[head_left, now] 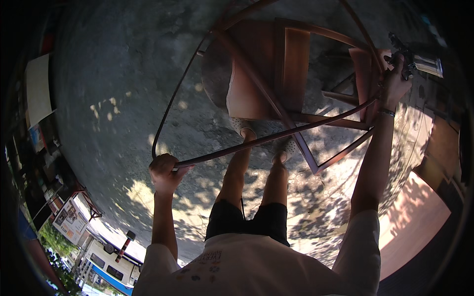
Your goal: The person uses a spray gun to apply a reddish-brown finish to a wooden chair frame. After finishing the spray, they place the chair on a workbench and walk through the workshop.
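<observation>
My left hand [166, 173] is closed around the near left corner of a reddish-brown metal frame [256, 141]. Its long bars are tilted up off the ground and stretch across in front of me. Over at the far right, my right hand [396, 81] is wrapped round a black tool [404, 52] whose kind I cannot make out. The right end of the frame passes close by that hand; whether they touch is unclear. Under the frame, a brown-coated board [252, 93] with a pale ragged edge lies on the ground. Beside it is an angular brown frame piece [293, 64].
My feet in pale clogs [285, 149] stand on rough concrete ground [118, 74] at the board's near edge. A large brown panel [414, 217] lies at the right. Farther left are a pale board [39, 91], a printed sign [70, 220] and a white-and-blue vehicle [111, 266].
</observation>
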Demonstrator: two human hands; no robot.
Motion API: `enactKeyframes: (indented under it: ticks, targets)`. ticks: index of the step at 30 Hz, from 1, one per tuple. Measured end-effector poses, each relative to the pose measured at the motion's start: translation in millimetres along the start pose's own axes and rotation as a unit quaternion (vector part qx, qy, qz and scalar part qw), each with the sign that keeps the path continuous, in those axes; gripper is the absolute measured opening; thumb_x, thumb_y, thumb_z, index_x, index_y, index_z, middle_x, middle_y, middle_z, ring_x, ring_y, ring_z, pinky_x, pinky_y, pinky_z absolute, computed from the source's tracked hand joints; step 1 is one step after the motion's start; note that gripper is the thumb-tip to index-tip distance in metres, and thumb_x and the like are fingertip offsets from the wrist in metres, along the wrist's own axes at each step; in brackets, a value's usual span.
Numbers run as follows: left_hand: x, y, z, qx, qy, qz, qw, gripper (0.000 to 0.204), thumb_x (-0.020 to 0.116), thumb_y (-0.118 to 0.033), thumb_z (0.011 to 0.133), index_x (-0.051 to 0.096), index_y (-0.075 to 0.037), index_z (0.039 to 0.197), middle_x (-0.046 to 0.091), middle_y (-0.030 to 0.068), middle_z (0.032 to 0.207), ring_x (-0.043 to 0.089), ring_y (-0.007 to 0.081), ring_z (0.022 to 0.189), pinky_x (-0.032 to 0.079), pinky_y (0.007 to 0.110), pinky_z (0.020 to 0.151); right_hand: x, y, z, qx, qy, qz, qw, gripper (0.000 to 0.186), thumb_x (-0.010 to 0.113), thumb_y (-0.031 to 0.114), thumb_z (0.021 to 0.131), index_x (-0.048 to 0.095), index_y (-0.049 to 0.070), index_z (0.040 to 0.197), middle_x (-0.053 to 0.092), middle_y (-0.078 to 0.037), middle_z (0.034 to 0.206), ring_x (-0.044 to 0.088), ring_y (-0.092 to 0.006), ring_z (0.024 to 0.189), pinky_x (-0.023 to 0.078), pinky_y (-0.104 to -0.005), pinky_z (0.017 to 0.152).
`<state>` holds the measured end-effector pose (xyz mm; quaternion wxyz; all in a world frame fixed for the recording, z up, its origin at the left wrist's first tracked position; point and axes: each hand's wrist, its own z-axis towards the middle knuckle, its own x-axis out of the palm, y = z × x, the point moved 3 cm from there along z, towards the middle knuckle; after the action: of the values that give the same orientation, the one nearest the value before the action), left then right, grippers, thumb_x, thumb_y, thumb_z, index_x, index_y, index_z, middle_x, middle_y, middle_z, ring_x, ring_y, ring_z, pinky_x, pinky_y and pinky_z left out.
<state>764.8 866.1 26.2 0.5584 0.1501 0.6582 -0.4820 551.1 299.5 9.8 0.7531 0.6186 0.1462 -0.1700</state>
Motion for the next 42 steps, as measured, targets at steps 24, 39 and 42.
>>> enactKeyframes:
  ticks: [24, 39, 42]
  targets:
    - [-70.2, 102.0, 16.8, -0.08, -0.035, 0.08, 0.993, 0.065, 0.058, -0.068, 0.079, 0.043, -0.006, 0.064, 0.042, 0.0063, 0.06, 0.045, 0.0281, 0.054, 0.032, 0.04, 0.048, 109.7, 9.7, -236.5, 0.232, 0.432, 0.117, 0.864, 0.028, 0.072, 0.026, 0.087, 0.068, -0.002, 0.09, 0.069, -0.004, 0.074, 0.062, -0.008, 0.068, 0.049, -0.0229, 0.059]
    - [-6.5, 19.3, 121.7, -0.021, 0.031, 0.071, 0.997, 0.058, 0.077, -0.056, 0.069, 0.043, -0.011, 0.058, 0.044, 0.0031, 0.053, 0.046, 0.0234, 0.047, 0.032, 0.035, 0.044, 178.6, -74.7, -17.4, 0.141, 0.278, 0.032, 0.95, 0.036, 0.067, 0.033, 0.089, 0.068, -0.001, 0.077, 0.064, -0.003, 0.063, 0.056, -0.0077, 0.056, 0.043, -0.0265, 0.054]
    - [1.9, 4.8, 138.7, -0.019, 0.042, 0.068, 0.997, 0.056, 0.079, -0.054, 0.068, 0.044, -0.011, 0.056, 0.043, 0.0027, 0.052, 0.045, 0.0223, 0.045, 0.031, 0.035, 0.043, 180.5, -82.5, 16.8, 0.157, 0.261, 0.024, 0.952, 0.035, 0.066, 0.033, 0.09, 0.067, 0.001, 0.078, 0.063, -0.002, 0.063, 0.051, -0.0064, 0.047, 0.037, -0.0245, 0.044]
